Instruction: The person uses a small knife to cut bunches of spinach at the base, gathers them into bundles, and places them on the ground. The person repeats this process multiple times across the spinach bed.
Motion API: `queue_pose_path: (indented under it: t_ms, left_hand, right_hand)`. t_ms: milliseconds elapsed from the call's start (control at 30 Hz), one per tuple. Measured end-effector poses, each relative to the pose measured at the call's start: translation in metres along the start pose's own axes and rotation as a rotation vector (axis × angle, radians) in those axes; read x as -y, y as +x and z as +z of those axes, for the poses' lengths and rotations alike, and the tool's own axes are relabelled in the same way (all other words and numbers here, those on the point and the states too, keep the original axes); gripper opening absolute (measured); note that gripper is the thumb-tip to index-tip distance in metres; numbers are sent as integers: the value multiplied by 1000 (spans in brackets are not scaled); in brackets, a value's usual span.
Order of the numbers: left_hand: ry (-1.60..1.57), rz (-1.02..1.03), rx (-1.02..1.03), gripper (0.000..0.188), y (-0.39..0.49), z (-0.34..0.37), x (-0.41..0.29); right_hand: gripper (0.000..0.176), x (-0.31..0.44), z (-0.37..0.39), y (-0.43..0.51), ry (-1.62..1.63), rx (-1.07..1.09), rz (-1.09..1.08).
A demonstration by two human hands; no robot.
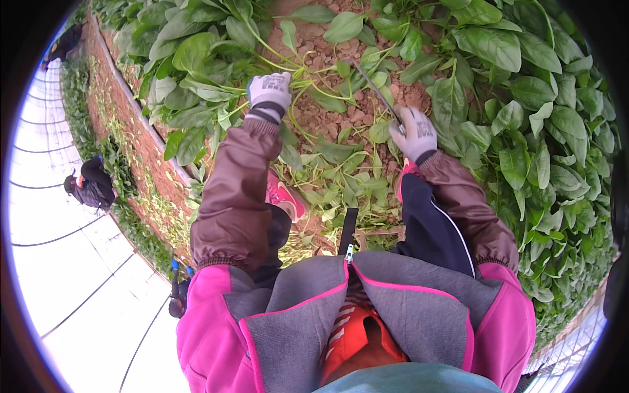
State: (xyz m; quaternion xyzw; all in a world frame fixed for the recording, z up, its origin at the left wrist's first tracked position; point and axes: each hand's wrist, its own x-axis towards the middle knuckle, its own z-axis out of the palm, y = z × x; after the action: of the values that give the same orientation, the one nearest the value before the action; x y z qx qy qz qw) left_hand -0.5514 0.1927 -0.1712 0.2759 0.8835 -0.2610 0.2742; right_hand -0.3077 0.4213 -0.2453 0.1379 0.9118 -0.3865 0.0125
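Note:
My left hand (270, 92), in a white knitted work glove, is closed around the stems of a leafy green plant that looks like spinach (302, 81). Its leaves spread out on both sides of the fist. In my gloved right hand (417, 131) is the grip end of a slim metal hand tool (374, 90). The shaft slants up and left, and its tip lies among leaves and stems close to the soil. What shape the tip has is hard to make out. Brown sleeve covers reach to both wrists.
Dense spinach plants (535, 93) stand on the right, and more (196, 54) grow at upper left. Cut leaves (339, 182) litter the soil between my pink shoes (285, 196). A grey pipe (128, 93) runs along the left. Beyond it are several people, one crouching (93, 186).

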Motion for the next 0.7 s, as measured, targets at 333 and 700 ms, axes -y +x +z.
queue_pose_path:
  t_ms: [333, 700]
  left_hand:
    - [-206, 184, -336, 36, -14, 32, 32]
    - [-383, 264, -543, 38, -22, -17, -52]
  right_hand:
    - [47, 89, 109, 171, 1038, 529, 510]
    - [26, 82, -19, 142, 925, 249, 411]
